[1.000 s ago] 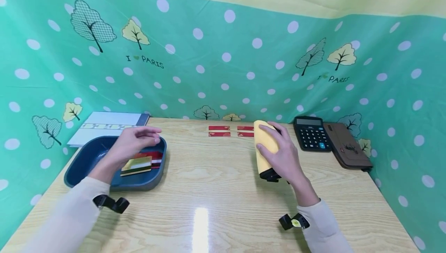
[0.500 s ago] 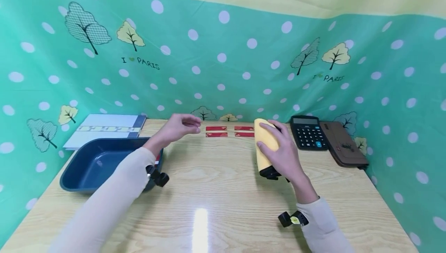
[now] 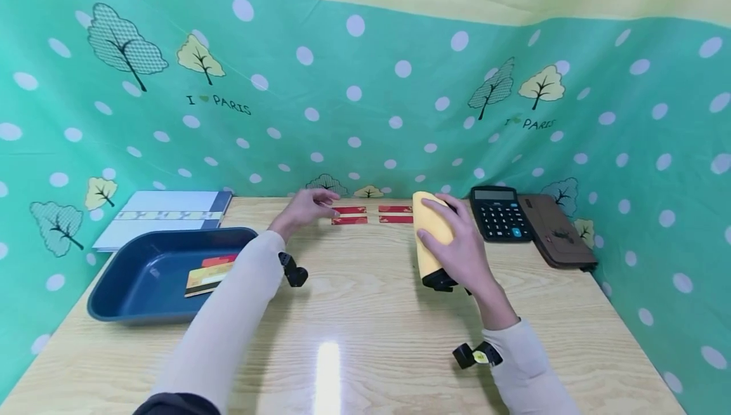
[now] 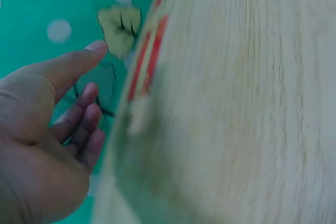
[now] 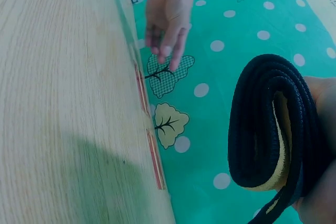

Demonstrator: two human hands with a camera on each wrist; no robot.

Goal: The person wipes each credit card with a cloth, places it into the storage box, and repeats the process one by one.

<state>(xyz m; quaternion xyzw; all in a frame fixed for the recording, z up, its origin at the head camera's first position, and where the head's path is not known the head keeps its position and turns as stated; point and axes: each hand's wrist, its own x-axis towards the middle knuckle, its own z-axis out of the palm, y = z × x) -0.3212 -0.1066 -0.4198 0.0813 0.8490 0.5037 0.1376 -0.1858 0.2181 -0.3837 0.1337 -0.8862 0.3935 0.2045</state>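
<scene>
My left hand hovers at the back of the table, fingers loosely extended, with its fingertips right beside the left pair of red strips. Nothing shows between its thumb and fingers in the left wrist view. A second pair of red strips lies just to the right. My right hand grips a rolled yellow cloth upright, thumb on the near side. Its end, seen in the right wrist view, shows layers of black edging wound around yellow fabric.
At left a dark blue tub contains a gold card and a red card, partly behind my left sleeve. Behind it lies a white-and-blue folder. A calculator and brown pouch lie back right, near the polka-dot curtain.
My left hand has moved from above the tub, rightward and back, to the left pair of red strips. The right hand keeps holding the rolled cloth in about the same place.
</scene>
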